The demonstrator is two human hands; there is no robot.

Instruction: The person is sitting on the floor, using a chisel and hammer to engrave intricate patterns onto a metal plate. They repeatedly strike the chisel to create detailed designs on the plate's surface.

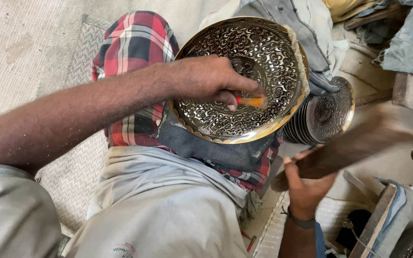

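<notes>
Covering the ground, a pale woven mat (48,62) of coarse texture is seen, with grey cloths (407,38) heaped at the upper right of a cluttered workshop floor. One round engraved brass plate (242,79), shiny and covered with a scrolled pattern, is propped tilted on the knee, over a red checked cloth (132,45) and a dark grey rag (206,148). One thin orange-handled tool (253,102) is pinched by the closed fingers of the left hand (206,79), its tip set against the plate's inner face. One dark wooden mallet (354,143), blurred, is gripped by the right hand (307,184), curled shut around its handle, just right of the plate. One stack of similar engraved plates (323,114) stands on edge behind; the count cannot be told. One dark wristband (299,221) is worn.
</notes>
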